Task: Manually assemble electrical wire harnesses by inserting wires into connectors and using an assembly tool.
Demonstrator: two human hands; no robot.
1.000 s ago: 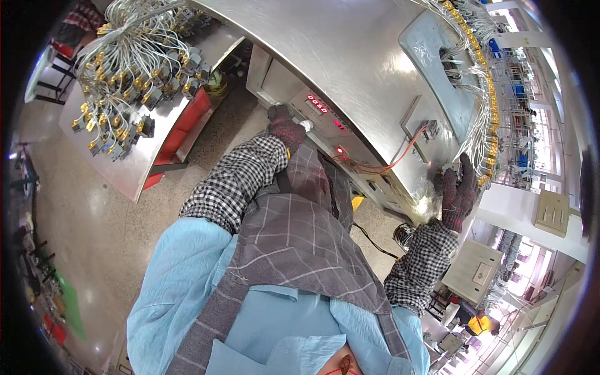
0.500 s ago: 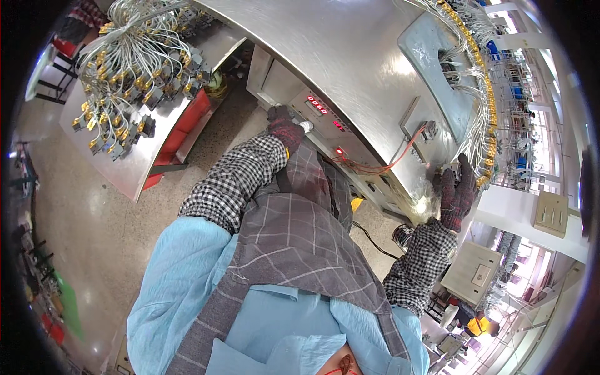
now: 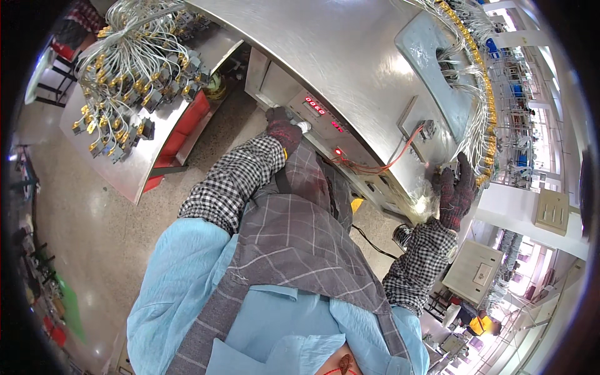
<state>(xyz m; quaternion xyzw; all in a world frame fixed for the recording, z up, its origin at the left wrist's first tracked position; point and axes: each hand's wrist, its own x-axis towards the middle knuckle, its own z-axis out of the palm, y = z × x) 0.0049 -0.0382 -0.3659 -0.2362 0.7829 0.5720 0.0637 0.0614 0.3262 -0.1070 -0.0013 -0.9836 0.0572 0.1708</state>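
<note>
My left hand (image 3: 285, 130), in a dark red and black knit glove, is at the lower front edge of a metal workbench (image 3: 350, 44). Its fingers are curled, and a small white piece (image 3: 304, 126) shows beside them; what they hold is hidden. Just above it, a control panel (image 3: 322, 112) displays red lit digits. At the bench's right corner, my gloved right hand (image 3: 456, 195) has its fingers apart, close to white wires (image 3: 474, 140) with a row of yellow connectors (image 3: 491, 125). Small metallic bits show by its fingertips.
Left stands a metal table (image 3: 100, 169) with a heap of wired grey and yellow connectors (image 3: 134, 94). A grey-blue plate (image 3: 415, 53) lies on the bench, near a small fixture with red leads (image 3: 400, 159). A black cable (image 3: 372, 244) runs down by the floor.
Both hands stay almost in place. The view shifts very slightly; the panel still glows red.
</note>
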